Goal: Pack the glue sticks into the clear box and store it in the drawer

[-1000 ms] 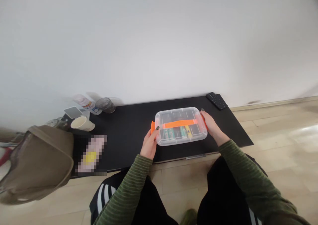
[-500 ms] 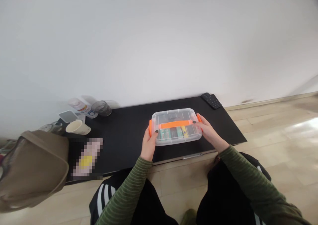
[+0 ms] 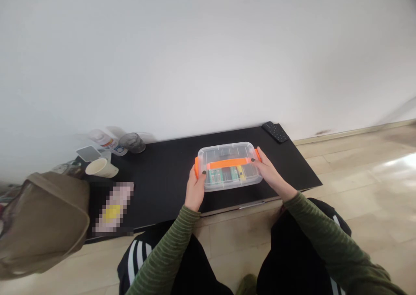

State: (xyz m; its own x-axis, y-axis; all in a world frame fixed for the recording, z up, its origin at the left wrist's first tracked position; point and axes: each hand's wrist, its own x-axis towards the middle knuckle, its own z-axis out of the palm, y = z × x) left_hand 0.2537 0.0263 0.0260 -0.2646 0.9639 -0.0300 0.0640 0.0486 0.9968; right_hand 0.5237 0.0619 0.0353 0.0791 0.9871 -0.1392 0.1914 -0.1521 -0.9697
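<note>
Bracing the box from both ends, the person's left hand (image 3: 195, 192) grips its near-left corner, thumb over the lid rim, while the right hand (image 3: 271, 173) clasps the opposite end, its thumb reaching toward the strap's end. Holding it at both short ends probably keeps the weight shared and the box level. Between the hands is the clear plastic storage box (image 3: 229, 169), over the front part of the black tabletop (image 3: 165, 173); whether its base touches the surface cannot be told. It is a rounded rectangle with a ribbed, translucent lid in place, orange latches (image 3: 258, 154) at both ends and an orange carry handle (image 3: 229, 162) lying flat across the middle, perhaps folded so that the lid stays low. Green-and-white packets (image 3: 214, 176) and a yellow one (image 3: 241, 172) show through along the near side, their print too small to read. Farther out, a paper cup (image 3: 102, 168), a drinking glass (image 3: 132, 143) and a brown fabric bag (image 3: 48, 221) are grouped at the left, and a black keyboard (image 3: 275, 132) lies by the wall at the far right, apparently leaving the centre for handling.
</note>
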